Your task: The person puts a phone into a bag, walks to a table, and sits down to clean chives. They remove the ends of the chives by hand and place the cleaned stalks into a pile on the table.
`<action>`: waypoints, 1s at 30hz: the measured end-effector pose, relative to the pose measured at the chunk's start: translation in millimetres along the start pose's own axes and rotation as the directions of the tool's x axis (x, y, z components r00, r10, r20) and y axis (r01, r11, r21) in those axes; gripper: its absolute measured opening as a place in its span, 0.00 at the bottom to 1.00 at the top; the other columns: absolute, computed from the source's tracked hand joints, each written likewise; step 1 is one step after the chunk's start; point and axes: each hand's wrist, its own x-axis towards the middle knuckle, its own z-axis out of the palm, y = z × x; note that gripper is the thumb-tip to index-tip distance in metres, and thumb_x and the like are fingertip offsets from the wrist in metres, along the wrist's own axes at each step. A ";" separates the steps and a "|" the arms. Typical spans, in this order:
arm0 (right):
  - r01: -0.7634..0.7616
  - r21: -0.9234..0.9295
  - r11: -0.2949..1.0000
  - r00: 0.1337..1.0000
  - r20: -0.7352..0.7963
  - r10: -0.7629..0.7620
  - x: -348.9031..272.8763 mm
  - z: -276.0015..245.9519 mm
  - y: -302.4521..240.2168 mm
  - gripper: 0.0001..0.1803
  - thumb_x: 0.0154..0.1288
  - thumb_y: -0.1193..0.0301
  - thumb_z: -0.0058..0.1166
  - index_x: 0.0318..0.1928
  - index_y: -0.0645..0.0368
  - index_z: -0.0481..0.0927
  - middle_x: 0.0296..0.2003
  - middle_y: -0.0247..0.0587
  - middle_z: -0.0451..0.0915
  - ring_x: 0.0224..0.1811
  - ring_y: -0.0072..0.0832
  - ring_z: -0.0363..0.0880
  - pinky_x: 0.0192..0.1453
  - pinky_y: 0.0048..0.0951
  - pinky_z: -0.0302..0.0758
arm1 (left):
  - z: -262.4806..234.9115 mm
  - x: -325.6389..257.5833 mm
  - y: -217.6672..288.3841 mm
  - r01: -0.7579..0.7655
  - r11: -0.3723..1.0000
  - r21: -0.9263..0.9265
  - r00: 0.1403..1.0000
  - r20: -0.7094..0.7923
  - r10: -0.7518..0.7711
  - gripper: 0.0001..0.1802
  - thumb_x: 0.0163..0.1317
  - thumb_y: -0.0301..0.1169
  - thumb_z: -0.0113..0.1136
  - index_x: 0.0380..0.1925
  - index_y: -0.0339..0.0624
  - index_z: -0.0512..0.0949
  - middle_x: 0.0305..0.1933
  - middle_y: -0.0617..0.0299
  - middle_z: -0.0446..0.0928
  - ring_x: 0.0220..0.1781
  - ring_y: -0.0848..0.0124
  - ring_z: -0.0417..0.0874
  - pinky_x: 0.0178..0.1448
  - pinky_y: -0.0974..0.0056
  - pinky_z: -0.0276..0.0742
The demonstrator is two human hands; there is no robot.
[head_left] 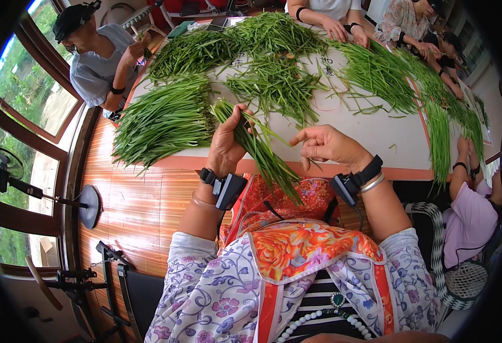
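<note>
Just above the near edge of the surface (377, 134), the left hand (226, 146) is clamped around a bundle of long green stalks (259, 150), thumb and fingers wrapped round its upper part, while the right hand (326, 144) hovers just beside it with its fingers loosely curled and apart, pinching what looks like a single thin strand; whether that strand is truly gripped is hard to tell. The bundle's long axis runs on a slant: one end points up and to the person's left, over the surface, and the other end fans out down and to the right, over the person's lap. To handle this well, the left hand would best keep a firm but gentle hold near the middle so the stalks stay parallel and do not bend or bruise, leaving the right hand free to pick off one strand at a time along the length rather than across it. Piles of the same greens (162, 120) lie spread over the surface, and other people's hands (336, 28) work at its far side.
</note>
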 end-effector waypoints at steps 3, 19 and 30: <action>-0.048 -0.012 0.999 0.998 0.050 0.048 4.7 0.7 8.0 0.14 0.70 0.74 0.53 0.53 0.66 0.77 0.32 0.36 0.83 0.34 0.17 0.79 0.38 0.18 0.72 | 0.2 2.5 -1.9 0.005 1.000 0.006 0.999 0.032 -0.006 0.10 0.74 0.39 0.50 0.45 0.46 0.74 0.40 0.64 0.78 0.34 0.74 0.78 0.36 0.70 0.76; 0.111 0.171 0.979 0.984 -0.156 -0.084 5.1 6.6 -2.3 0.08 0.70 0.68 0.54 0.43 0.60 0.75 0.29 0.33 0.81 0.23 0.12 0.70 0.25 0.15 0.60 | 26.5 11.0 -8.3 0.085 0.988 0.132 0.987 0.124 -0.101 0.11 0.73 0.40 0.50 0.46 0.47 0.74 0.46 0.58 0.81 0.48 0.67 0.82 0.42 0.67 0.80; -0.001 0.029 1.000 0.998 -0.062 0.003 -30.1 -6.1 -0.4 0.09 0.73 0.71 0.50 0.41 0.66 0.77 0.21 0.31 0.77 0.20 0.13 0.68 0.25 0.17 0.60 | 23.4 2.9 6.3 -0.050 0.995 0.088 0.973 0.230 0.028 0.11 0.72 0.40 0.52 0.46 0.48 0.75 0.50 0.56 0.81 0.48 0.65 0.81 0.47 0.62 0.79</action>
